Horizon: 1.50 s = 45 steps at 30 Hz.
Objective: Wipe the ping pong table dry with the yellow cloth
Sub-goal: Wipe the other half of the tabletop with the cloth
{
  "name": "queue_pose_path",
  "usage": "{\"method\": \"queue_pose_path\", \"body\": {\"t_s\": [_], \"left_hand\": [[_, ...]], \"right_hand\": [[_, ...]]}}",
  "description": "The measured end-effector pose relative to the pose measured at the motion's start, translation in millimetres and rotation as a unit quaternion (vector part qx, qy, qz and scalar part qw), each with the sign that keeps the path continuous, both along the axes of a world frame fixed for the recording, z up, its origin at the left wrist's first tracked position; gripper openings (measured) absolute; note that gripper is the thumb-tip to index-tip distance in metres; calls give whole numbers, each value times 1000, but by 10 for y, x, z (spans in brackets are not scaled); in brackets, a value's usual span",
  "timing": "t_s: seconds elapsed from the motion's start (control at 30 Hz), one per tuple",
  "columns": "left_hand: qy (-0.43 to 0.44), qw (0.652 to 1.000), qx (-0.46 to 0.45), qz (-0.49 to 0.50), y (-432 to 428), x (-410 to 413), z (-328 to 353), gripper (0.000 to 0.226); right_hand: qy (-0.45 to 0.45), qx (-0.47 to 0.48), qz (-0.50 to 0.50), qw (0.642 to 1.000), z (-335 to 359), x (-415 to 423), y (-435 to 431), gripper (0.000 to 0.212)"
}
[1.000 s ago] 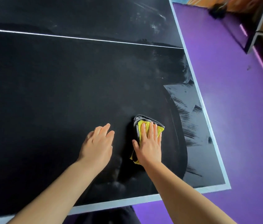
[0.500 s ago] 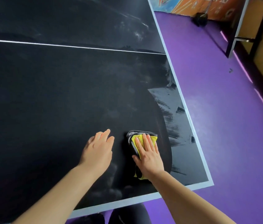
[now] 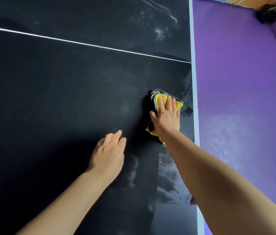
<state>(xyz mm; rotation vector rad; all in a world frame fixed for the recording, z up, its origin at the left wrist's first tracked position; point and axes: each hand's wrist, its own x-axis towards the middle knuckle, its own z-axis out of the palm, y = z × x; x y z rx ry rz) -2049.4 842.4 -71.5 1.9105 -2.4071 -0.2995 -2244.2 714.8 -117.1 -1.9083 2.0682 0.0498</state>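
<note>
Fingers (image 3: 169,106) of the right hand (image 3: 167,119) are straight and close together, laid flat on the yellow cloth (image 3: 178,104). The palm presses the cloth down; nothing is gripped or pinched. The thumb is spread to the left, at the cloth's left edge.

The cloth is folded, with a dark grey border (image 3: 154,97) showing at its far-left corner. It lies on the counter (image 3: 57,99), just beside the right edge band (image 3: 194,82), which is light blue.

Fingers (image 3: 117,138) of the left hand (image 3: 108,153) are extended and relaxed and hold nothing. This hand is positioned palm down, near and to the left of the cloth, apart from it. Contact with the counter cannot be confirmed.

The counter is a black ping pong surface. A white line (image 3: 86,44) crosses it on the far side. Pale streaks (image 3: 167,175) mark the surface near the right forearm, and fainter smudges (image 3: 159,31) lie beyond the line.

A purple floor (image 3: 244,99) lies to the right of the counter. A dark, blurred object (image 3: 267,13) sits on it at the far right.
</note>
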Motion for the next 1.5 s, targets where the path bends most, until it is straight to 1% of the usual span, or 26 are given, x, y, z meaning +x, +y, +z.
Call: {"method": "queue_pose_path", "body": {"t_s": [0.1, 0.17, 0.23, 0.33, 0.47, 0.63, 0.8, 0.9, 0.97, 1.07, 1.17, 1.23, 1.3, 1.37, 1.5], "left_hand": [[4, 1000, -10, 10, -194, -345, -26, 60], [-1, 1000, -14, 13, -247, -508, -34, 58], [-7, 1000, -18, 16, -247, -616, -31, 57], [-15, 1000, -14, 23, -157, -707, -12, 58], [-11, 999, -9, 30, 78, -763, 67, 57], [-1, 999, -18, 33, 534, -761, 208, 56], [-10, 999, -22, 46, 1251, -670, 311, 55], [-25, 998, 1, 54, 1710, -594, 374, 52], [-31, 996, 23, 75, 1988, -533, 452, 49], [-31, 993, 22, 110, 2403, -477, 529, 42], [-29, 995, 16, 99, 2708, -490, 614, 42], [-29, 994, 28, 104, 2838, -518, 632, 42], [-29, 995, 16, 98, 2899, -566, 642, 42], [-24, 995, 19, 94, 2899, -589, 611, 47], [-26, 995, 9, 99, 2724, -635, 560, 51]], "right_hand": [[-2, -13, -31, 999, -11, -407, -541, 71], [-20, -11, -61, 998, -7, -634, -795, 72], [-37, -8, -86, 996, -20, -754, -904, 73], [-59, 0, -112, 992, -35, -769, -789, 72], [-58, -4, -113, 992, -10, -816, -277, 71], [-55, 0, -94, 994, 35, -843, 667, 70], [-43, 4, -78, 996, 60, -839, 1725, 70], [-37, 12, -70, 997, 82, -811, 2332, 70], [-37, 14, -65, 997, 104, -782, 2711, 70], [-35, 20, -60, 997, 132, -754, 3284, 70], [-40, 28, -60, 997, 147, -733, 3757, 69], [-37, 40, -63, 997, 157, -725, 3928, 69], [-30, 54, -64, 996, 179, -725, 3990, 68], [-20, 56, -63, 996, 201, -721, 3958, 68], [-24, 35, -48, 998, 206, -743, 3457, 68]]}}
